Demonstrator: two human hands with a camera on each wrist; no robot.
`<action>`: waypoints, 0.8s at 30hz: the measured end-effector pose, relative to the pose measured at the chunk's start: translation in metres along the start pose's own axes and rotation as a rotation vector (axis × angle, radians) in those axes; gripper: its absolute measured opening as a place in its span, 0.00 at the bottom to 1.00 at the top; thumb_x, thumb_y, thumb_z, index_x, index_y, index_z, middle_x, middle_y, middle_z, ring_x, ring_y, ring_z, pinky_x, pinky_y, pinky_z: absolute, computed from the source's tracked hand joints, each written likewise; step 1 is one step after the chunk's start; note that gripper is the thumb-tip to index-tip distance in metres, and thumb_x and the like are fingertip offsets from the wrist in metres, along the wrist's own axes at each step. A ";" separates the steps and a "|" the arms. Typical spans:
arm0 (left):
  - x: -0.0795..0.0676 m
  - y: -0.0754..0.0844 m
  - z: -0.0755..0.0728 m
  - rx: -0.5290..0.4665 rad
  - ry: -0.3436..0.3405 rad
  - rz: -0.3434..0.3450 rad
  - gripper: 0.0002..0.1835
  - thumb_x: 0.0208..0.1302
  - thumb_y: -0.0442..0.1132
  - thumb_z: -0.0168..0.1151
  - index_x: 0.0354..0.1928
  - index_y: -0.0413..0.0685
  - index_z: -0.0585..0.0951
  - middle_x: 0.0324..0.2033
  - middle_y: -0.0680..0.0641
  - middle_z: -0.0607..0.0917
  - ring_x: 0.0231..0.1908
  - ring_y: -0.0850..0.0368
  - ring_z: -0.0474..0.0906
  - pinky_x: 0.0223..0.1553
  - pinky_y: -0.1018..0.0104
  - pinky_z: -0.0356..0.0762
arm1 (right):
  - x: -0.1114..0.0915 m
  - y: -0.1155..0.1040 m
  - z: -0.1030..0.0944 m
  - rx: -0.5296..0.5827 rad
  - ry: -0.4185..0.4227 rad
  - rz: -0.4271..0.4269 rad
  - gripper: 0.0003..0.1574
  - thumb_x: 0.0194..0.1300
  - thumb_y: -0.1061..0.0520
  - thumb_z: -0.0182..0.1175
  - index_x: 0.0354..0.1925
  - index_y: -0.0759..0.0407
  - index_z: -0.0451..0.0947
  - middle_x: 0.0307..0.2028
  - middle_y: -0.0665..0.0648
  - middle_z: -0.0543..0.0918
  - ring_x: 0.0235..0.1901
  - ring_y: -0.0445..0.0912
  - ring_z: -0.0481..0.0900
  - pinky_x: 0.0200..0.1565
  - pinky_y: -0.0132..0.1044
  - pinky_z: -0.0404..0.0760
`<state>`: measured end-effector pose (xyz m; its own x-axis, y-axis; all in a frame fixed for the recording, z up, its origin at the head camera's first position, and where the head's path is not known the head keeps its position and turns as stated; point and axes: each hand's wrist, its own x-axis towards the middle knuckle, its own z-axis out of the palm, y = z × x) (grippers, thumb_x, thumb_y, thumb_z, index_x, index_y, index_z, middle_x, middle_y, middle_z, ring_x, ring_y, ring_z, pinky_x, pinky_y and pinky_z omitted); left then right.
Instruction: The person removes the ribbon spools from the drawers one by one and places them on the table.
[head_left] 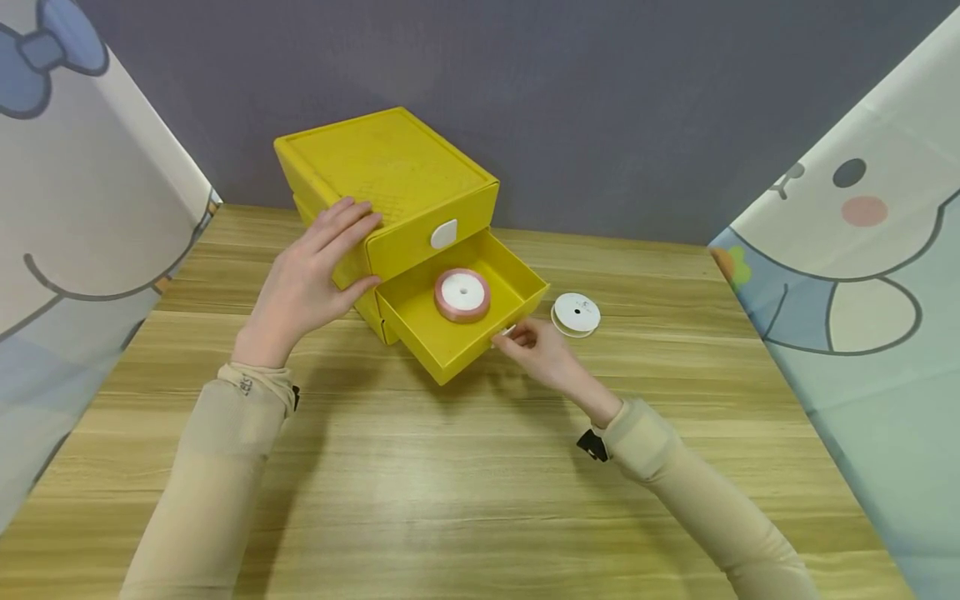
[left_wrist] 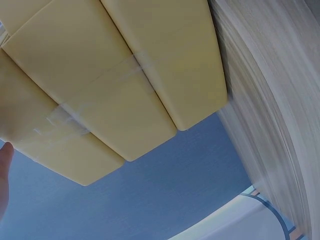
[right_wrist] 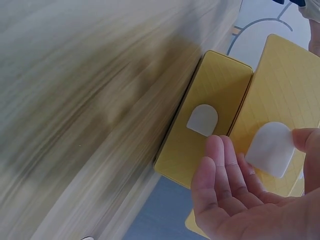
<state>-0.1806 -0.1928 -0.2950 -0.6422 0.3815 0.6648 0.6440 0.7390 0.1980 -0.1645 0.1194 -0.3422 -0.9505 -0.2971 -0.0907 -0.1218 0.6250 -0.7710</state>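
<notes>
Yellow drawer (head_left: 513, 268) stands pulled out of a cabinet (head_left: 386, 162) on the counter (head_left: 390, 483). Head view: left hand (head_left: 307, 275) lies over the cabinet's edge, fingers extended and apart, presumably bracing it; right hand (head_left: 542, 354) has its grip clamped on the white tab (head_left: 506, 332), the evident pull point. Contents: one pink-rimmed spool (head_left: 462, 293), flat; a white spool (head_left: 576, 314) lies outside, just beside.

Left wrist: three stacked side panels (left_wrist: 90, 65); finger posture cannot be told here.

Right wrist: thumb and fingers at opposite tab edges; lower drawer (right_wrist: 215, 82) pushed in, contents hidden.
</notes>
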 end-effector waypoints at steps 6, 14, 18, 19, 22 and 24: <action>0.000 0.000 0.000 0.000 0.005 0.001 0.40 0.50 0.33 0.74 0.67 0.46 0.69 0.67 0.43 0.71 0.70 0.47 0.61 0.76 0.60 0.55 | -0.004 0.003 0.000 0.014 0.011 -0.018 0.15 0.64 0.54 0.61 0.35 0.67 0.78 0.33 0.64 0.85 0.31 0.45 0.80 0.32 0.29 0.79; 0.000 0.000 0.001 0.001 0.005 0.003 0.40 0.50 0.33 0.74 0.68 0.45 0.69 0.67 0.43 0.71 0.70 0.46 0.61 0.76 0.59 0.55 | -0.010 0.006 0.000 0.029 0.000 -0.036 0.13 0.64 0.56 0.61 0.35 0.69 0.77 0.33 0.66 0.85 0.31 0.48 0.82 0.31 0.28 0.81; 0.000 0.000 0.000 0.000 0.006 0.001 0.40 0.50 0.33 0.74 0.67 0.46 0.69 0.67 0.43 0.71 0.71 0.46 0.61 0.76 0.59 0.56 | -0.013 0.007 0.000 0.040 -0.002 -0.045 0.13 0.64 0.57 0.61 0.37 0.69 0.77 0.33 0.66 0.84 0.31 0.49 0.82 0.32 0.29 0.81; 0.000 0.000 0.000 0.001 0.005 -0.002 0.40 0.50 0.34 0.74 0.67 0.46 0.69 0.67 0.43 0.71 0.71 0.46 0.61 0.76 0.59 0.56 | -0.014 0.008 0.000 0.041 -0.001 -0.046 0.13 0.65 0.57 0.61 0.37 0.69 0.77 0.33 0.66 0.84 0.31 0.49 0.82 0.32 0.29 0.81; 0.000 0.000 0.000 0.003 0.001 -0.009 0.40 0.50 0.34 0.74 0.67 0.46 0.69 0.67 0.43 0.71 0.71 0.47 0.61 0.75 0.58 0.57 | -0.014 0.009 -0.001 0.036 -0.002 -0.036 0.13 0.65 0.56 0.60 0.37 0.68 0.77 0.33 0.65 0.84 0.32 0.47 0.81 0.33 0.29 0.81; 0.000 0.000 0.000 0.004 -0.002 -0.015 0.40 0.50 0.34 0.74 0.68 0.47 0.69 0.67 0.44 0.71 0.71 0.47 0.61 0.75 0.58 0.58 | -0.014 0.009 -0.001 0.023 -0.003 -0.030 0.14 0.65 0.55 0.61 0.37 0.67 0.78 0.34 0.64 0.85 0.33 0.48 0.82 0.34 0.30 0.82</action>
<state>-0.1802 -0.1933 -0.2951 -0.6525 0.3718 0.6603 0.6326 0.7470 0.2045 -0.1529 0.1301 -0.3470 -0.9457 -0.3177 -0.0690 -0.1437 0.5991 -0.7877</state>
